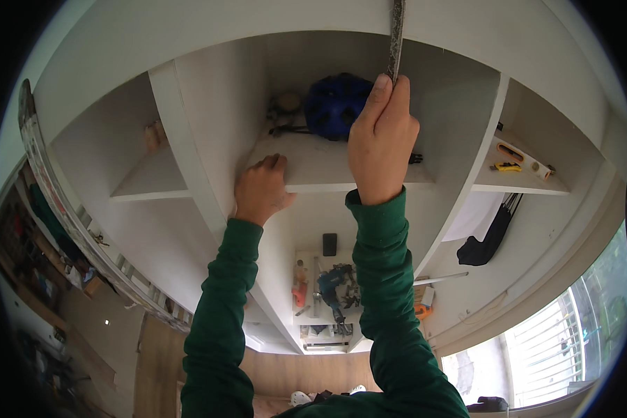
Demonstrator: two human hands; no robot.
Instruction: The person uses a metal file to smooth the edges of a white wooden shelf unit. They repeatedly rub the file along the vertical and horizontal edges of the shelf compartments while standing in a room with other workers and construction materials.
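My right hand (383,136) is raised before the open cabinet, its thumb and fingers closed round a narrow, flat, dark-grey speckled bar (396,38). The bar points upward across the cabinet's white top panel (313,17); its exact kind is unclear, and its lower end is hidden in the hand. Lower and to the left, my left hand (263,188) curls its fingers over the front edge of the middle shelf (369,187), beside the upright divider. Behind the right hand, a blue helmet (336,104) sits on that shelf, partly covered.
At right, a side shelf (519,182) carries a spirit level (526,160) and a yellow cutter (506,167); a black pouch (482,244) hangs below. Lower down are a teal power tool (336,285) and a dark box (329,244). A ladder (83,216) stands at left.
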